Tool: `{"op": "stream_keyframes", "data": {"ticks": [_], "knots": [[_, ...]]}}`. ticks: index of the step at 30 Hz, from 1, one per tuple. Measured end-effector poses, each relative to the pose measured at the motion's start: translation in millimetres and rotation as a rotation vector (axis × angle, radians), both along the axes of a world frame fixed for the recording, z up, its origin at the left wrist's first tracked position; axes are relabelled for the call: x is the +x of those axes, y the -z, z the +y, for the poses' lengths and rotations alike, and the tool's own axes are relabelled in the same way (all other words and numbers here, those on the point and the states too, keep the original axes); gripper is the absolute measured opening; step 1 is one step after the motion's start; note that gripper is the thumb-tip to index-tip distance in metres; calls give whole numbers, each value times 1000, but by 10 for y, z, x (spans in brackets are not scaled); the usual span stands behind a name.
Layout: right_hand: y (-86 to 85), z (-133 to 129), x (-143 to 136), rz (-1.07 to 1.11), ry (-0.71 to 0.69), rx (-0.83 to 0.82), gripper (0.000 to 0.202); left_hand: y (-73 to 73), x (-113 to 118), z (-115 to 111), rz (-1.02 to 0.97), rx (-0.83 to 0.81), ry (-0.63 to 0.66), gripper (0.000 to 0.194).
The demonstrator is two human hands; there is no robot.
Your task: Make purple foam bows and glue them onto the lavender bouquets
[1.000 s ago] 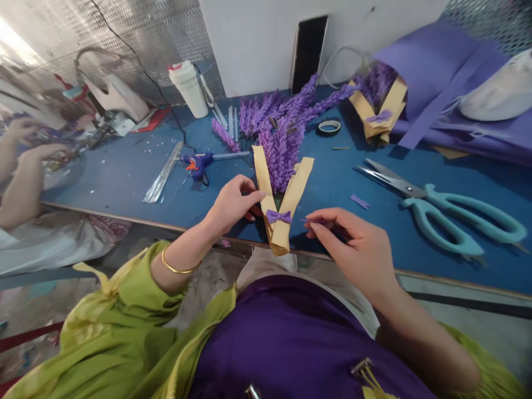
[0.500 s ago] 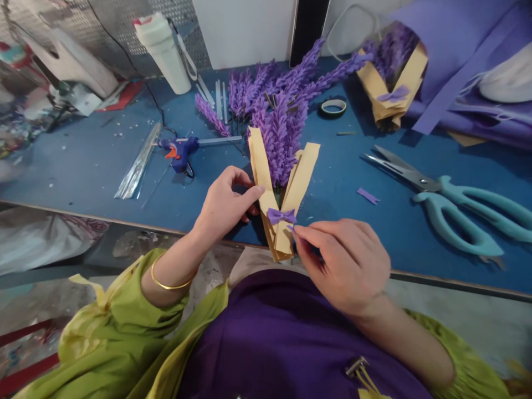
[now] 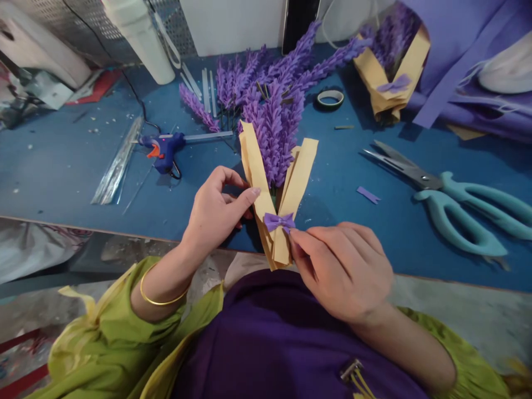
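Note:
A small bouquet [image 3: 254, 160] of purple lavender sprigs in folded tan paper lies near the table's front edge. My left hand [image 3: 220, 208] is closed on the left flap of its paper, thumb on top and fingers behind. A purple bow [image 3: 279, 223] sits across the front of the wrap, low down. My right hand [image 3: 344, 269] pinches at the bow's lower right, thumb and forefinger together on a small purple piece there, mostly hidden by the fingertips. A notched purple strip [image 3: 368, 195] lies on the table to the right.
Scissors [image 3: 432, 183] with turquoise handles lie at right. At left are a blue glue gun [image 3: 166, 151], glue sticks [image 3: 206, 91] and a clear packet [image 3: 118, 166]. Behind stand lavender sprigs [image 3: 233, 83], a tape roll [image 3: 330, 99], another wrapped bouquet [image 3: 393, 83] and a white tumbler [image 3: 143, 41].
The view has shifted slightly, so most things at left sit further left. My right fingertips have closed in against the bow's lower right, and the purple piece there shows less.

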State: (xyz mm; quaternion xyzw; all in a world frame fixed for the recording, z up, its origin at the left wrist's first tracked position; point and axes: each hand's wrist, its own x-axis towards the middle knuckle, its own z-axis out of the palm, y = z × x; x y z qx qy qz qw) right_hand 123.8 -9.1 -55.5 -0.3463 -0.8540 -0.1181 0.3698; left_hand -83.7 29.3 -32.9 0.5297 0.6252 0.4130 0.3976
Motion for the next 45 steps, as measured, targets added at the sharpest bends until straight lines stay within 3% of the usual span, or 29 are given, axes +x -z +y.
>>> {"op": "stream_keyframes", "data": {"ticks": [21,23,26,28,30,33,40,45], "knots": [[-42,36,-37,-49,-26,-27,10,27,12,-40,51,18,-2,28],[-42,33,-21,-38,-39,-39,12,38,23,-83,120,142,-35,26],[-35,33,1,-30,-51,-56,14,35,29,-187,343,573,-50,16],[-24,35,8,-27,-55,-59,15,18,21,-251,506,844,89,13],[-10,35,9,-24,-50,-59,16,3,10,-285,620,962,288,13],[6,29,0,-12,-34,-69,16,8,-2,-278,648,927,418,13],[14,18,-25,69,-35,-157,12,59,-24,-250,592,835,389,27],[30,20,-9,25,-40,-114,14,69,-23,-262,598,817,380,28]]}}
